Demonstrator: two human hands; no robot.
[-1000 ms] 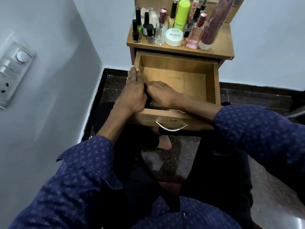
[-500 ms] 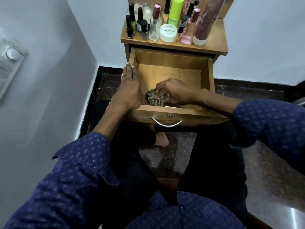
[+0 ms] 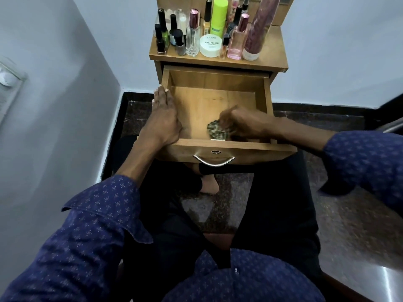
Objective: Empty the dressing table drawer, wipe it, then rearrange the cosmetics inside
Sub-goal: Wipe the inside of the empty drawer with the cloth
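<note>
— Where are your hands?

— My left hand point(image 3: 163, 118) lies flat along the left wall of the drawer point(image 3: 267, 92), fingers straight and together, their tips near the back left corner and the heel of the palm at the front left corner. It grips nothing; it only rests on the wood. My right hand point(image 3: 246, 123) comes in over the front right corner, wrist across the front edge, fingers curled down onto a cloth point(image 3: 216, 130).

— Is the cloth held tight?

— My fingers are closed over it, pressing it to the drawer floor. The hand is blurred, so I cannot tell how the thumb sits. The cloth is a crumpled, green-patterned wad lying just behind the front edge, about midway along it.

— What else is in the drawer?

— Bare wood floor and a small pale strip at the front edge, too small to name. The cosmetics point(image 3: 209, 33) stand crowded on the tabletop point(image 3: 274, 55), toward its left and middle: dark-capped polish bottles, clear perfume bottles, a lime can, a white jar reading "NAIL POLISH", a tall maroon tube.

— And the room?

— Pale walls meet in a corner behind the table, a switch plate point(image 3: 8, 83) on the left wall, dark speckled stone floor point(image 3: 349, 225). I sit with my knees under the drawer front.
</note>
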